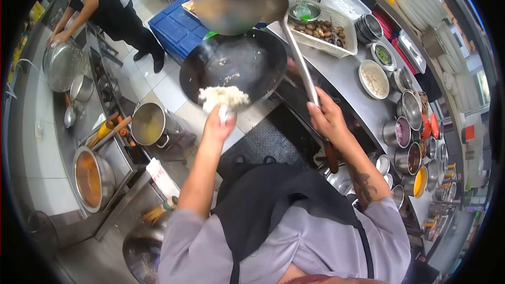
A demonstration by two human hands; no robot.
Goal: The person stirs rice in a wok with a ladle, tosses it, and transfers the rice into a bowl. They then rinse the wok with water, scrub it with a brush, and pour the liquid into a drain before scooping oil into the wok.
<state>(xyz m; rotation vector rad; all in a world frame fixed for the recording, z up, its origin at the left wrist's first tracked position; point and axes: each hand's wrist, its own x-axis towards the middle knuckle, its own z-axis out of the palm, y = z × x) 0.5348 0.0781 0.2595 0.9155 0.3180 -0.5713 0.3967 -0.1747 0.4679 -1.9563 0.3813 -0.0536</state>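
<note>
My left hand is closed on the near edge of a black wok, with a white cloth between the fingers and the metal. White rice lies heaped in the wok at the side close to that hand, and a few grains stick higher up. My right hand grips the long handle of a metal ladle with a wooden end. The ladle's head is raised above the far side of the wok; a blurred patch hides much of it.
A steel counter on the right holds a white basket of brown food, a bowl and several ingredient pots. Blue bin stands behind the wok. At left are a pot, a steel basin and another person handling a large pan.
</note>
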